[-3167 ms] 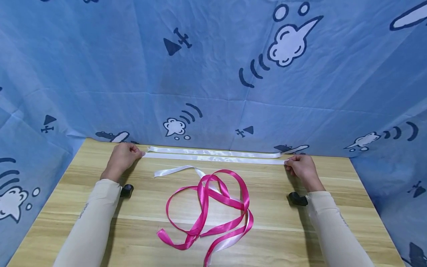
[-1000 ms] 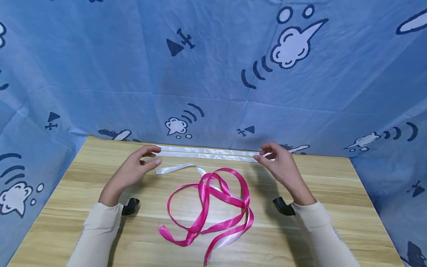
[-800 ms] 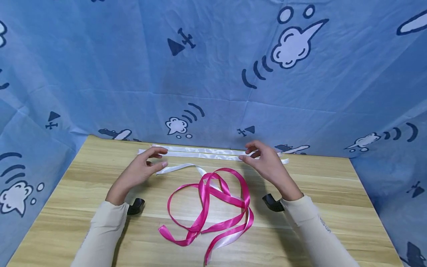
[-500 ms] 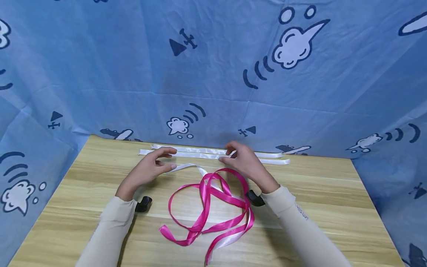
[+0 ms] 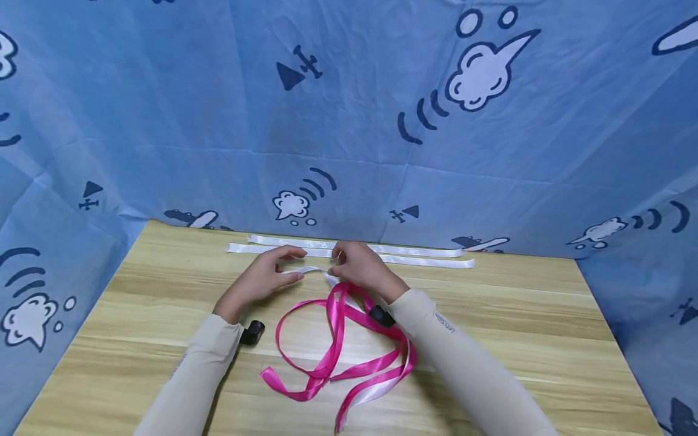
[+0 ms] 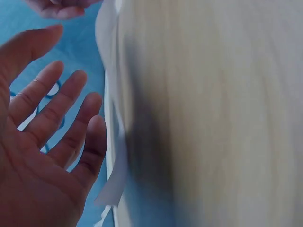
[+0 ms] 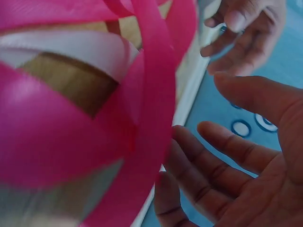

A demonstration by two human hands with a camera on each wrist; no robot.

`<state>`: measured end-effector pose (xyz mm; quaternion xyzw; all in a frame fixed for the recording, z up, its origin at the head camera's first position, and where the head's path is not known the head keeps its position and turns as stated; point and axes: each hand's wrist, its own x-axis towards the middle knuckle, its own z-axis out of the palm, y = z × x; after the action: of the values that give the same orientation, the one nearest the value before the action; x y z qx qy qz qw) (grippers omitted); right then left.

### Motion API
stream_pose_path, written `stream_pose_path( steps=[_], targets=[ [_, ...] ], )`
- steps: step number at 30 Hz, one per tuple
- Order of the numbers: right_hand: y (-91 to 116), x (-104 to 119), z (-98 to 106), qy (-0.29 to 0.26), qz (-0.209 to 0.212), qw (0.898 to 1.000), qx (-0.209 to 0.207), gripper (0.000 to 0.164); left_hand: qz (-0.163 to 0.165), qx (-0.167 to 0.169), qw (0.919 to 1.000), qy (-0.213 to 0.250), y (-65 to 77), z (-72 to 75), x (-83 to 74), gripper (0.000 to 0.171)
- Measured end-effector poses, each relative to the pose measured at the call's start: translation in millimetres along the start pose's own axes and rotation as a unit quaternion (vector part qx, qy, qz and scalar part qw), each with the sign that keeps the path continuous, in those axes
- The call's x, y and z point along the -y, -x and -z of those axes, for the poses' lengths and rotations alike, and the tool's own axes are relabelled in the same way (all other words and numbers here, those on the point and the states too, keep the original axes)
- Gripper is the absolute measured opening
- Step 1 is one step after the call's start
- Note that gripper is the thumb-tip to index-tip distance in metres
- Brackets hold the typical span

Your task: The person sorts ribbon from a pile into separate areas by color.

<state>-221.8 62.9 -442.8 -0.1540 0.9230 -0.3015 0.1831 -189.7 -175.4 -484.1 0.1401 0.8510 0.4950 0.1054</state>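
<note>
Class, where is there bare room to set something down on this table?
Bare table runs from the left sleeve to the left edge, and from the right sleeve to the right edge. The middle is crowded with pink ribbon, left hand, right hand and two white strips.

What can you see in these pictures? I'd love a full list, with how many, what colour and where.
table: one, light wood-grain, under the ribbons
patterned cloth: count unclear, blue with dark and white drawings, behind and beside the table
flat white ribbons: two, white, side by side along the table's far edge
loose white ribbon: count unclear, white, running into the pink tangle
pink ribbon: count unclear, bright pink, looped mid-table
wrist cameras: two, black, one at each wrist
sleeves: two, cream, on both arms
left hand: one, bare, beside the loose white ribbon
right hand: one, bare, by the tangle's top
</note>
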Motion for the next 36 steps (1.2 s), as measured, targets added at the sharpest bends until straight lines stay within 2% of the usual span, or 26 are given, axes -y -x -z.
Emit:
stream_pose_path(
  steps=[5,16,19,23,28,33,36],
  targets=[
    [-8.9,0.2,-11.3,0.019,-0.002,1.0,0.014,0.02,-0.005,-0.001,1.0,0.002,-6.1,-6.6,1.0,0.041],
    [-16.4,-3.1,-26.4,0.043,0.015,0.999,-0.002,0.003,0.003,0.007,0.9998,-0.02,-12.7,-16.2,-1.8,0.035],
    [-16.5,-4.1,-29.6,0.039,0.022,0.999,-0.008,0.007,-0.001,0.009,0.9997,-0.024,-12.3,-16.7,-2.6,0.034],
    [-14.6,-4.2,-30.3,0.012,0.024,1.0,-0.012,0.013,-0.004,0.009,0.9995,-0.031,-11.9,-17.5,-4.1,0.032],
    [-12.0,-4.4,-26.1,-0.048,0.013,0.999,-0.014,0.014,0.011,0.002,0.9994,-0.032,-11.0,-18.6,-5.9,0.028],
    [-10.9,-7.3,-22.3,-0.107,-0.006,0.994,-0.007,0.015,0.017,-0.01,0.9993,-0.032,-9.8,-19.5,-6.7,0.023],
    [-9.7,-10.0,-20.8,-0.159,-0.016,0.987,0.002,0.017,0.018,-0.015,0.9996,-0.018,-9.4,-20.7,-7.8,0.023]
  ],
)
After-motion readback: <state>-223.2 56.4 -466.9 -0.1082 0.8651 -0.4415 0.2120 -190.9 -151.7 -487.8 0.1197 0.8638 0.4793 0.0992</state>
